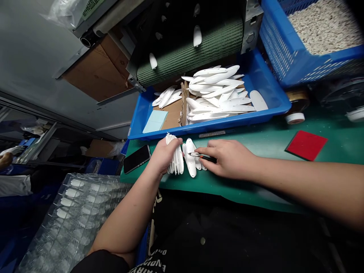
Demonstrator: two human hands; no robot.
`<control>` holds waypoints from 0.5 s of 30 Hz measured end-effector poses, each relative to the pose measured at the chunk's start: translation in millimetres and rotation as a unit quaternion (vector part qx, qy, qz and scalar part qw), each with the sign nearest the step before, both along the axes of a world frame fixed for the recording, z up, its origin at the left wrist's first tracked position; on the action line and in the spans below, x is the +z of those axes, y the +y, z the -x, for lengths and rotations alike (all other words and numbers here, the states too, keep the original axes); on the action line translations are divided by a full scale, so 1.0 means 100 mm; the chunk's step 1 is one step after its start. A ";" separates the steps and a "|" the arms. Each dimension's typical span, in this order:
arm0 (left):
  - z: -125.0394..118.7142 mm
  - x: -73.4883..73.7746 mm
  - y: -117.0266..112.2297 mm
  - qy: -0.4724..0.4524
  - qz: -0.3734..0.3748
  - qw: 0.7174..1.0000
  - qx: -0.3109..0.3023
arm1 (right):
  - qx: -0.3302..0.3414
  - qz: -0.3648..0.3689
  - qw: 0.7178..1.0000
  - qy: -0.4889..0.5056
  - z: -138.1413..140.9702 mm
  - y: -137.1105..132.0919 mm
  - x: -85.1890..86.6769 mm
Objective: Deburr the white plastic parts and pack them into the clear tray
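Just in front of the blue plastic tray (204, 129), the person's left hand (163, 155) has its fingers (176, 142) closed around a fanned stack of white oblong plastic pieces (174, 157), stood on edge on the green worktop (264, 146). The right hand (227, 159) has its fingers (205, 151) pinched on a small trimming knife (203, 156) with an orange and black handle, its tip against a loose white piece (190, 158) lying between the hands. More white pieces (218, 94) fill the tray. Left of the tray's near edge lies a black smartphone (137, 159); to its right, a red square pad (306, 145). Behind the tray runs a green ribbed roller (190, 53).
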State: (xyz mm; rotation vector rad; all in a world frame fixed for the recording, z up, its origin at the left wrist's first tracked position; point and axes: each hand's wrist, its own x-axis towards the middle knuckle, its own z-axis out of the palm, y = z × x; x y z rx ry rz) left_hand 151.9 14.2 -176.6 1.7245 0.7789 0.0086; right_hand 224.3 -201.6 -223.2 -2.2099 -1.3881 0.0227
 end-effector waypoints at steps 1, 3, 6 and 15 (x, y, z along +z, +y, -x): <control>0.01 0.00 -0.01 -0.002 0.024 1.000 0.008 | 0.008 -0.009 1.000 -0.003 0.01 0.00 0.00; 0.03 -0.02 -0.03 -0.005 0.057 0.998 0.011 | 0.027 -0.022 0.999 -0.015 0.04 -0.01 0.01; 0.05 -0.06 -0.05 -0.021 0.054 0.998 -0.011 | 0.050 -0.024 0.997 -0.049 0.06 0.00 0.01; 0.03 -0.04 -0.03 -0.024 -0.091 0.993 -0.078 | 0.059 0.004 0.992 -0.111 0.07 0.01 0.03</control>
